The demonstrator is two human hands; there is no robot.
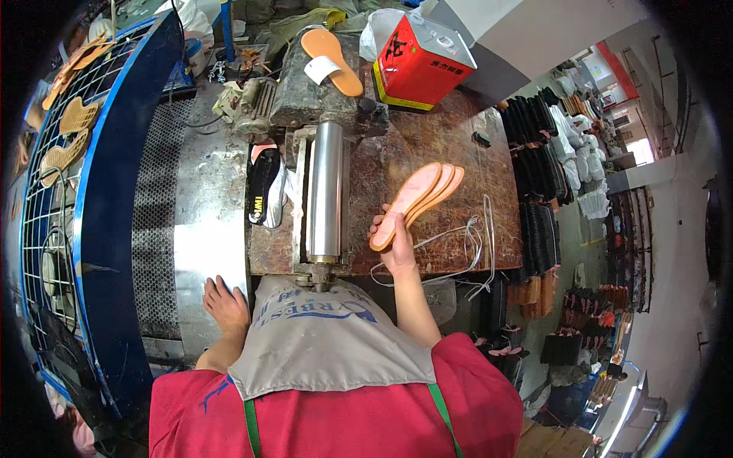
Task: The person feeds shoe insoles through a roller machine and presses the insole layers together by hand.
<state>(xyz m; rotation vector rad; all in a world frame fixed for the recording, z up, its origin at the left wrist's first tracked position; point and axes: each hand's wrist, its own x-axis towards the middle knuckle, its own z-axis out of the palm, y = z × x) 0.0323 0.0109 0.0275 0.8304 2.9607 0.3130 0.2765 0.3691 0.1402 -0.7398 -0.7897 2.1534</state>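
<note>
Three orange-edged, pinkish shoe insoles (420, 191) are fanned out over the wooden bench, right of the steel roller. Their heel end is gripped by my right hand (398, 252), thumb on top and fingers wrapped round the left edge. On the shiny metal plate (206, 229) left of the bench rests my left hand (227, 307), fingers spread and nothing in it. Between my hands the steel roller (327, 191) runs lengthwise away from me in its frame. A black and white shoe-shaped piece (264, 183) lies left of the roller.
Beyond the roller, an orange insole (345, 76) with a white slip lies on a block. A red and yellow can (420, 65) stands at the back. White cords (472, 243) trail over the bench's (489, 175) right front. A blue-framed wire rack (114, 191) rises on the left.
</note>
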